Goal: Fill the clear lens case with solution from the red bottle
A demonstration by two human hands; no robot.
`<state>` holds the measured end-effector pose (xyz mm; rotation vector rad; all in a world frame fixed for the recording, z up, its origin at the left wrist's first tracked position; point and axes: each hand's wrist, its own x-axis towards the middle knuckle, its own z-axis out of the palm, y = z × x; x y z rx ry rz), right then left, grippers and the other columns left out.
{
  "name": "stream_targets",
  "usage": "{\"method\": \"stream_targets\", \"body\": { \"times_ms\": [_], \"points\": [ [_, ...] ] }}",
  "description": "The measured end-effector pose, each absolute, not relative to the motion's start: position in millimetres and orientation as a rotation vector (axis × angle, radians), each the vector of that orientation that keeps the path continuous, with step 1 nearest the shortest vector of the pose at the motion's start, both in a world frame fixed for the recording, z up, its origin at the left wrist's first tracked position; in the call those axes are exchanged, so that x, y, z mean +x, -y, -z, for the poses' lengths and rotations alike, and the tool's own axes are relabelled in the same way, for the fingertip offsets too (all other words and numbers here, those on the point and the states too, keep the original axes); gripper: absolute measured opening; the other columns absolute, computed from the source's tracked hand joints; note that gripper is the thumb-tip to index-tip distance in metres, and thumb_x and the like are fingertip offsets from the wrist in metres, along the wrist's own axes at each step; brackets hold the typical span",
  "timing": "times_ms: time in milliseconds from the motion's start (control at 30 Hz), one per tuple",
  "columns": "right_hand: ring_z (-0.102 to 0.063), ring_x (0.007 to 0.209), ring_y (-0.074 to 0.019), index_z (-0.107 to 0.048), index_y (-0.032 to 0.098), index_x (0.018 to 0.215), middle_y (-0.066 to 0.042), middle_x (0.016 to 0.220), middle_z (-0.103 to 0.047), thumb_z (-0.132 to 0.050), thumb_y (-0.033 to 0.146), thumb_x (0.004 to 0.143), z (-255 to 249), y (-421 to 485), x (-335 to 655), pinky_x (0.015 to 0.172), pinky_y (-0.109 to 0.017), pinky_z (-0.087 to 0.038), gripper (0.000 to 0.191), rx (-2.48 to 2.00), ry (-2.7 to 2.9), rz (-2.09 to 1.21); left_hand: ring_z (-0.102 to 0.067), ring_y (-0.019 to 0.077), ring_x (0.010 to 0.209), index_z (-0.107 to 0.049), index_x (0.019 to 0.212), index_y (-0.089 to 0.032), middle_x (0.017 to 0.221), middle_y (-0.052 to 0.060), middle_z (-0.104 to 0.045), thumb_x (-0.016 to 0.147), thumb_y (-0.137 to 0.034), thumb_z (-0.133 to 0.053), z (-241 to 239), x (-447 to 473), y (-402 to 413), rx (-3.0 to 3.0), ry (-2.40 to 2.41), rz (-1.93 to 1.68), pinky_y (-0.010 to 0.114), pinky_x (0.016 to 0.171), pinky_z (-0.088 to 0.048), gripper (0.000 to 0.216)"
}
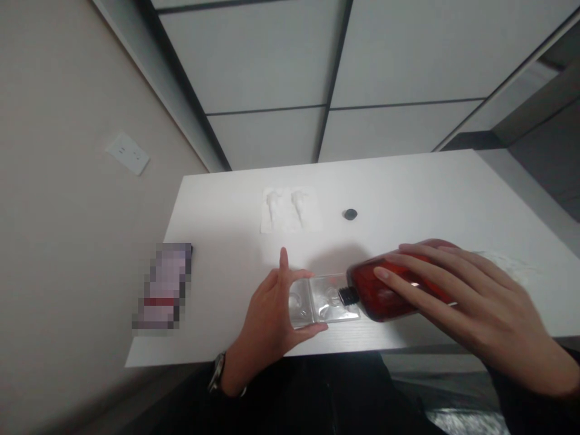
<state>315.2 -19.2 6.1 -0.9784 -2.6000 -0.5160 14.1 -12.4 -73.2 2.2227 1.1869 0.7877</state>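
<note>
A red translucent bottle [385,293] is tipped nearly flat, its black neck pointing left at the mouth of a small clear container [317,302] on the white table [408,193]. My right hand [466,296] lies over the bottle with its fingers wrapped along it, holding it. The clear container is steadied by my left hand [272,314], thumb below it and fingers at its left side. A watch shows on my left wrist.
A white moulded plastic tray [290,208] lies further back on the table, with a small black cap [350,214] to its right. A blurred flat object [163,289] sits at the table's left edge. A wall socket [127,153] is on the left wall.
</note>
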Motion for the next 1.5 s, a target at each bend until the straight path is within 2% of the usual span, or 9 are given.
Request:
{"method": "stream_targets", "body": {
  "times_ms": [233, 367, 500, 633, 767, 867, 1000, 1333, 1500],
  "points": [
    [-0.068, 0.116, -0.0362, -0.063, 0.012, 0.139, -0.017, 0.129, -0.075, -0.049, -0.007, 0.103, -6, 20, 316, 0.096, -0.051, -0.054, 0.043, -0.971, 2.619, 0.553, -0.073, 0.0357, 0.116, 0.019, 0.170, -0.033, 0.132, 0.009, -0.075, 0.054, -0.023, -0.110, 72, 14, 13, 2.218, -1.191, -0.781, 0.056, 0.101, -0.064, 0.174],
    [-0.068, 0.118, -0.0355, -0.063, 0.013, 0.140, -0.016, 0.132, -0.074, -0.047, -0.006, 0.103, -6, 21, 316, 0.098, -0.050, -0.054, 0.044, -0.976, 2.619, 0.562, -0.073, 0.0359, 0.115, 0.022, 0.169, -0.031, 0.131, 0.009, -0.075, 0.057, -0.025, -0.109, 72, 14, 13, 2.213, -1.203, -0.748, 0.056, 0.101, -0.064, 0.173],
    [-0.069, 0.119, -0.0349, -0.062, 0.013, 0.141, -0.015, 0.132, -0.076, -0.051, -0.008, 0.101, -6, 21, 320, 0.099, -0.050, -0.055, 0.047, -0.974, 2.635, 0.564, -0.072, 0.0364, 0.119, 0.018, 0.170, -0.031, 0.133, 0.010, -0.074, 0.059, -0.026, -0.108, 72, 14, 13, 2.227, -1.196, -0.737, 0.057, 0.104, -0.062, 0.168],
    [-0.069, 0.124, -0.0344, -0.059, 0.014, 0.149, -0.014, 0.137, -0.075, -0.055, -0.010, 0.098, -6, 22, 325, 0.103, -0.050, -0.055, 0.057, -0.970, 2.674, 0.570, -0.072, 0.0364, 0.119, 0.025, 0.168, -0.031, 0.133, 0.009, -0.074, 0.060, -0.025, -0.108, 72, 13, 13, 2.226, -1.193, -0.745, 0.057, 0.103, -0.062, 0.172],
    [-0.068, 0.126, -0.0345, -0.050, 0.014, 0.159, -0.014, 0.139, -0.075, -0.054, -0.010, 0.099, -6, 22, 325, 0.104, -0.050, -0.055, 0.064, -0.979, 2.677, 0.558, -0.072, 0.0362, 0.118, 0.024, 0.169, -0.032, 0.132, 0.009, -0.075, 0.058, -0.024, -0.109, 70, 14, 13, 2.217, -1.188, -0.762, 0.056, 0.102, -0.063, 0.173],
    [-0.070, 0.121, -0.0347, -0.037, 0.012, 0.168, -0.015, 0.134, -0.077, -0.051, -0.009, 0.101, -7, 21, 322, 0.100, -0.050, -0.056, 0.072, -0.969, 2.667, 0.571, -0.072, 0.0360, 0.119, 0.020, 0.170, -0.031, 0.133, 0.010, -0.075, 0.059, -0.024, -0.109, 70, 15, 13, 2.213, -1.192, -0.744, 0.056, 0.104, -0.062, 0.171],
    [-0.072, 0.119, -0.0348, -0.023, 0.013, 0.173, -0.015, 0.134, -0.077, -0.051, -0.007, 0.102, -8, 21, 321, 0.099, -0.050, -0.057, 0.079, -0.973, 2.659, 0.578, -0.072, 0.0361, 0.119, 0.024, 0.169, -0.030, 0.133, 0.010, -0.075, 0.058, -0.024, -0.109, 69, 15, 13, 2.215, -1.196, -0.740, 0.056, 0.104, -0.062, 0.173],
    [-0.070, 0.131, -0.0314, -0.024, 0.020, 0.174, -0.011, 0.145, -0.073, -0.052, -0.006, 0.102, -5, 23, 328, 0.108, -0.049, -0.057, 0.082, -1.016, 2.679, 0.539, -0.072, 0.0360, 0.121, 0.020, 0.170, -0.029, 0.135, 0.011, -0.075, 0.062, -0.028, -0.108, 68, 14, 13, 2.209, -1.200, -0.724, 0.054, 0.105, -0.061, 0.167],
    [-0.068, 0.135, -0.0320, -0.031, 0.022, 0.172, -0.010, 0.148, -0.071, -0.051, -0.006, 0.102, -6, 24, 329, 0.110, -0.049, -0.056, 0.078, -1.023, 2.694, 0.541, -0.072, 0.0365, 0.120, 0.025, 0.168, -0.031, 0.133, 0.010, -0.075, 0.061, -0.025, -0.108, 70, 15, 13, 2.202, -1.191, -0.740, 0.057, 0.105, -0.061, 0.171]
  ]
}}
